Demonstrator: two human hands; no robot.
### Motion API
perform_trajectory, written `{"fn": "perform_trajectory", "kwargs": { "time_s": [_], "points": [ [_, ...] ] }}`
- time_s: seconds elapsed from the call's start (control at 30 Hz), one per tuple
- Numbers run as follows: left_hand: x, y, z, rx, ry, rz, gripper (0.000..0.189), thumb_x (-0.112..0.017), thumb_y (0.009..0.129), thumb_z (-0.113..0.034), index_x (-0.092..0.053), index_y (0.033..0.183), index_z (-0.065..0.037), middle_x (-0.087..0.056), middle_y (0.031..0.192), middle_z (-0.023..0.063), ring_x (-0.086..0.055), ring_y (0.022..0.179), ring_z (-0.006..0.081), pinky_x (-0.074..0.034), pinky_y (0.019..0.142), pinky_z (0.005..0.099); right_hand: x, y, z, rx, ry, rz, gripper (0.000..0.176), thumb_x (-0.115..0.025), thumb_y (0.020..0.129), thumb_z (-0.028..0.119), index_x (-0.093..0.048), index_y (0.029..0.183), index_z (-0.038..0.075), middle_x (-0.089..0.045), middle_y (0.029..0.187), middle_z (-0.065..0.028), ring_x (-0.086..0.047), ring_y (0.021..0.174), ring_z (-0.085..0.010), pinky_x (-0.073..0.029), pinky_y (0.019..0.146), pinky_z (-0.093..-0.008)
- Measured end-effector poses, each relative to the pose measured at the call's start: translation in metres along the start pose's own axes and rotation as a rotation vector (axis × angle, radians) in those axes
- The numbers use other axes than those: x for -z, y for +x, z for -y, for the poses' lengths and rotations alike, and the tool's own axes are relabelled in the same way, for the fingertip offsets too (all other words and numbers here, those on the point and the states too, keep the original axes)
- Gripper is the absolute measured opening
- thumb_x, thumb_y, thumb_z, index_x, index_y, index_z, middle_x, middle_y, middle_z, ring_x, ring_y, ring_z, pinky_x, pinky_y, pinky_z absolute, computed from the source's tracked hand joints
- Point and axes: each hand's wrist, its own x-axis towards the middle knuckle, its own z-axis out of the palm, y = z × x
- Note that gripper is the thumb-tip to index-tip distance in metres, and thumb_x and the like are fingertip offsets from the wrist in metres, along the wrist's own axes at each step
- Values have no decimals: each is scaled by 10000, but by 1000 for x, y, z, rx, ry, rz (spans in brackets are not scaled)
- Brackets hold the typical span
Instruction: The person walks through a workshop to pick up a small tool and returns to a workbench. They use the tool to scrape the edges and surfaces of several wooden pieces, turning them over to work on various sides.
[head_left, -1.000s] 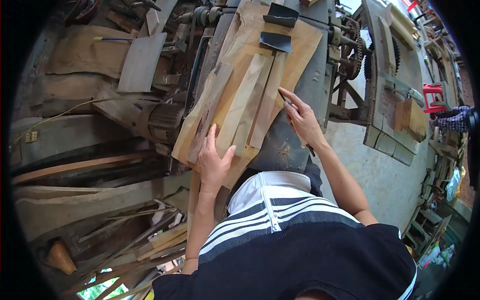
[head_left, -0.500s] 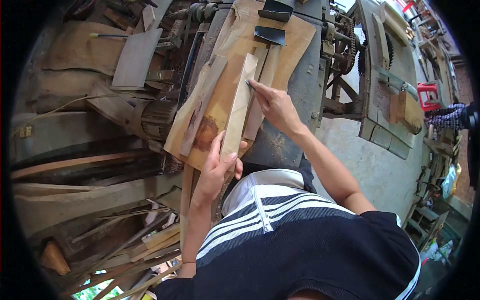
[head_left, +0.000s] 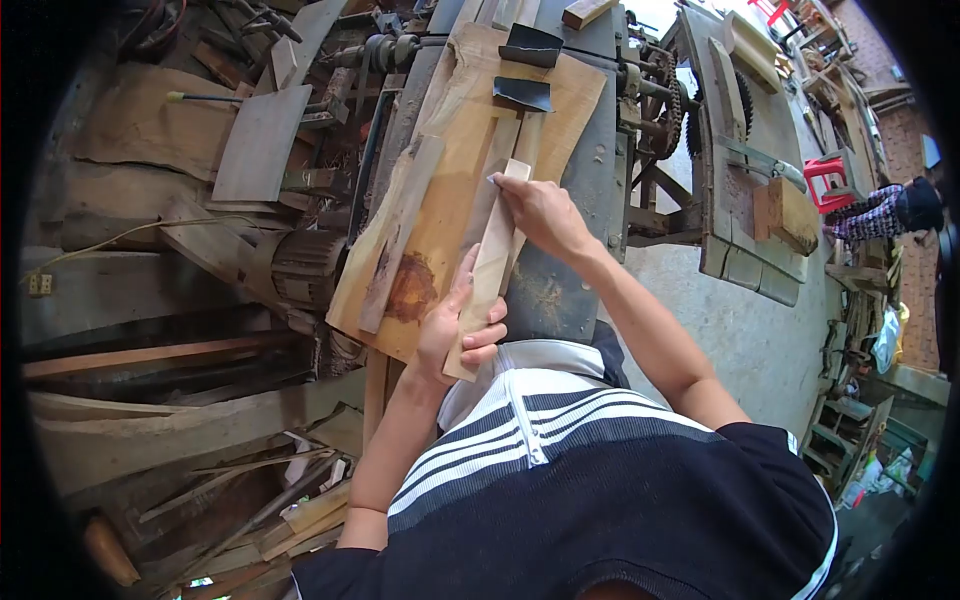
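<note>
My left hand [head_left: 462, 328] is wrapped round the lower part of a pale wooden strip [head_left: 490, 266], which points away from me over a wide slab [head_left: 440, 210]. At the strip's far end my right hand [head_left: 530, 205] pinches a small dark piece [head_left: 494, 179], too small to name, against or beside its edge. Thinner strips [head_left: 503, 140] lie on the slab beyond the held one, and a rough-edged board [head_left: 408, 235] lies along its left side. Two curled black sheets [head_left: 522, 94] rest near the slab's far end.
A motor [head_left: 304, 268] and scrap boards [head_left: 160, 353] are on the left. On the right are a chain drive [head_left: 660, 105] and a saw table [head_left: 745, 200] bearing a wooden block [head_left: 793, 215]. Farther right, a person [head_left: 885, 212] is near a red stool [head_left: 826, 185].
The wooden strip has come closer to my body with my left hand, whose fingers now wrap round it. My right hand has shifted slightly down. The camera view has also shifted a little.
</note>
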Motion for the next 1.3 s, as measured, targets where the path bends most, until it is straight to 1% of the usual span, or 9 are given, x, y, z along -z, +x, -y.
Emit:
{"fn": "perform_trajectory", "kwargs": {
  "time_s": [0.27,0.37,0.63,0.7,0.93,1.07,1.2,1.23,1.3],
  "points": [
    [-20,-3,-5,-30,125,-97,496,-259,1104,-359,-102,1571,-416,-448,856,78,-346,488,85,-338,375,200,20,-38,30,33,-19,105,296,-565,963,117,-665,1240,95,-677,989,-249,-670,879,-420,-536,750,-472],
    [-20,-4,-7,-77,123,-80,512,-263,1103,-356,-74,1576,-409,-443,838,73,-347,480,88,-344,370,209,19,-17,5,-130,110,19,309,-562,963,111,-658,1256,90,-666,1002,-257,-669,886,-426,-536,738,-451],
    [-6,9,-22,-52,291,-98,522,-265,1105,-345,-53,1577,-413,-454,815,69,-364,458,89,-362,358,226,15,-24,16,27,62,39,310,-553,966,109,-657,1258,95,-657,955,-265,-664,861,-433,-538,725,-458],
    [-4,13,-24,-52,383,-123,523,-266,1106,-341,-52,1577,-415,-456,809,68,-369,454,89,-363,358,228,13,-6,-4,-138,111,-11,318,-550,965,111,-654,1265,100,-658,945,-267,-673,854,-428,-536,731,-468],
    [-14,20,-29,-23,538,-222,520,-270,1106,-333,-75,1578,-428,-464,803,62,-359,447,86,-358,349,226,-5,-21,2,-104,252,-119,345,-521,963,115,-639,1286,99,-645,942,-289,-688,859,-415,-529,729,-433],
    [-16,25,-23,-48,669,-295,523,-269,1105,-329,-73,1578,-433,-460,797,62,-349,443,85,-355,347,221,-3,-12,-9,-247,303,-87,358,-525,954,114,-632,1295,97,-648,968,-292,-693,884,-405,-530,755,-424],
    [-16,24,-21,-41,637,-271,524,-269,1105,-330,-70,1579,-432,-461,794,58,-344,441,82,-352,349,220,-5,-34,-3,-103,331,-91,367,-519,956,117,-624,1307,96,-667,1030,-275,-709,921,-377,-542,791,-403],
    [-19,26,-16,-48,652,-298,523,-267,1105,-331,-69,1579,-432,-462,793,57,-345,442,81,-351,351,217,8,-27,-1,-271,346,13,371,-513,958,109,-621,1313,95,-677,1078,-255,-712,979,-350,-544,829,-381],
    [-19,26,-13,-58,674,-319,522,-265,1105,-332,-69,1579,-431,-464,793,56,-346,443,80,-349,353,213,-9,-15,-25,-245,389,-71,373,-512,958,105,-620,1314,90,-684,1071,-249,-719,950,-337,-543,816,-378]
  ]
}}
